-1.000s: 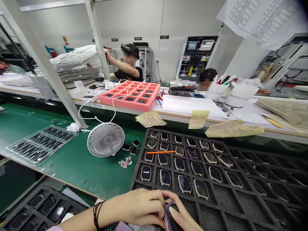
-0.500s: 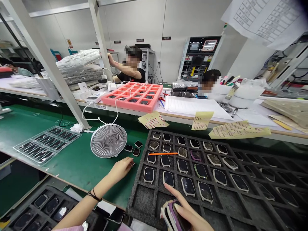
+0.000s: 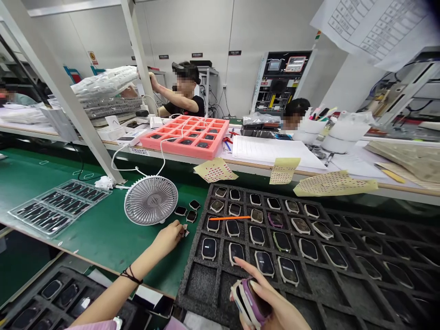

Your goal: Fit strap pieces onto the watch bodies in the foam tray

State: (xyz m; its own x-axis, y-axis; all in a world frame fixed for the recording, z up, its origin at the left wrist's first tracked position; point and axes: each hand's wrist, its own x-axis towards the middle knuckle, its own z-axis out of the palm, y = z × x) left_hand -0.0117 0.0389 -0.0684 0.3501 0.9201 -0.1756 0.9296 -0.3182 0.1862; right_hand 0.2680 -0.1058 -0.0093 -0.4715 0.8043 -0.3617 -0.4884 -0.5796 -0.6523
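My right hand (image 3: 271, 298) is closed around a small stack of smartwatch bodies (image 3: 250, 303), one purple and others whitish, held above the front of a dark foam tray (image 3: 201, 282). Its index finger stretches toward a watch (image 3: 236, 253) in the tray; contact is unclear. Over the green bench, my left hand (image 3: 171, 239) is closed, with a small whitish piece (image 3: 186, 230) showing at its fingertips, too small to name. Just beyond those fingers lie several loose smartwatches (image 3: 191, 216). An orange stick (image 3: 229, 218) rests across the tray's compartments.
A grey fan (image 3: 151, 200) stands left of the loose watches. Farther left lies a clear sheet of dark parts (image 3: 62, 206). A pink foam tray (image 3: 185, 137) sits on the raised shelf, with a person (image 3: 187, 98) behind it. Another foam tray (image 3: 65, 298) is at lower left.
My left hand has shifted slightly left, and the whitish piece at its fingertips shows more clearly. My right hand still holds the watches, now slightly higher. The view has moved a little.
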